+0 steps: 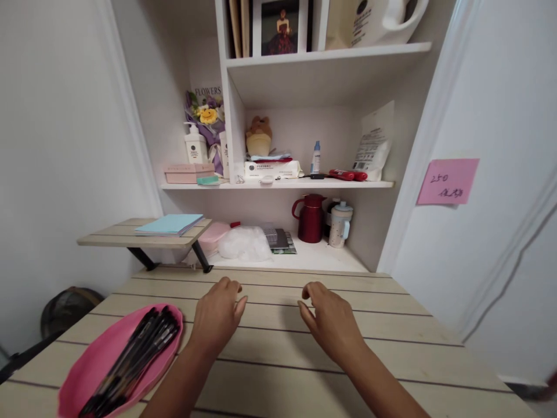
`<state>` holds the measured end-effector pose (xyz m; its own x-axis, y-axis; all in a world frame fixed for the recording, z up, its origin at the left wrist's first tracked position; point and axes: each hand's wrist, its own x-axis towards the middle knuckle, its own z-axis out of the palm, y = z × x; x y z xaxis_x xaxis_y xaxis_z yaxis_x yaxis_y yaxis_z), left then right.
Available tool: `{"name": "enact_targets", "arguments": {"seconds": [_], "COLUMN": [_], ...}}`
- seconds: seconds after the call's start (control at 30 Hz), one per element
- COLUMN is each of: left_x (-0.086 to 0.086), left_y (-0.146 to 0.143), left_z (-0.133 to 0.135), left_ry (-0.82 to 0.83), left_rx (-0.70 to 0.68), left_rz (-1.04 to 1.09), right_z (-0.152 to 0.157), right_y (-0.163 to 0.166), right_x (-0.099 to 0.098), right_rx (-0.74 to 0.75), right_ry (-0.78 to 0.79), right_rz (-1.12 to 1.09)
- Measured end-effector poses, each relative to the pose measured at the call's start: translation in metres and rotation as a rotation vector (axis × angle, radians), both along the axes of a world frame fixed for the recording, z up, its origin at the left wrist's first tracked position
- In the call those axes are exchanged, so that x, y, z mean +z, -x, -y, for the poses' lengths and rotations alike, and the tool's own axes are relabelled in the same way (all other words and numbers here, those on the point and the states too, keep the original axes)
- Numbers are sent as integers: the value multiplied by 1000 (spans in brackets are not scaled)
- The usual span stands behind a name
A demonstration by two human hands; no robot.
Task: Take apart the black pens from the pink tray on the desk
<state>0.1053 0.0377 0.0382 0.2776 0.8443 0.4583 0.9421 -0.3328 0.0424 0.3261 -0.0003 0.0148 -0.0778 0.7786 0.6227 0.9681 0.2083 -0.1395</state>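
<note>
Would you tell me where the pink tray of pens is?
Head view: the pink tray lies on the desk's near left, beside the left hand.

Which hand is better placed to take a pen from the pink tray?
Left, probably. The left hand is empty and right beside the pink tray holding the black pens. The right hand, also empty, is farther off and would have to reach across the left hand.

At twelve o'clock I see a red jug beside a speckled cup; at ten o'clock a blue notebook lies on a small shelf; at two o'clock, a pink note.
</note>
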Motion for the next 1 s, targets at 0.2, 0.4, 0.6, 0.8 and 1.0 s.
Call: {"name": "enact_targets", "arguments": {"seconds": [0.2, 0.4, 0.6, 0.8, 1.0], "left_x": [9, 0, -28, -35, -20], "left_y": [46, 145, 168, 172, 156], "left_z": [2, -3, 3, 3, 10], "left_ry": [-32, 395, 546, 462, 309], "left_rx": [144, 574, 609, 623, 606], "left_rz": [-21, -11, 38, 75, 128], "right_z": [1, 1, 1, 0, -2], "right_y": [3, 4, 8, 6, 9], "right_x": [-4, -11, -16, -18, -16], "right_rx": [1, 28, 37, 37, 105], "right_ry": [52, 26, 53, 67, 127], "right_rz": [42, 56, 92, 82, -150]}}
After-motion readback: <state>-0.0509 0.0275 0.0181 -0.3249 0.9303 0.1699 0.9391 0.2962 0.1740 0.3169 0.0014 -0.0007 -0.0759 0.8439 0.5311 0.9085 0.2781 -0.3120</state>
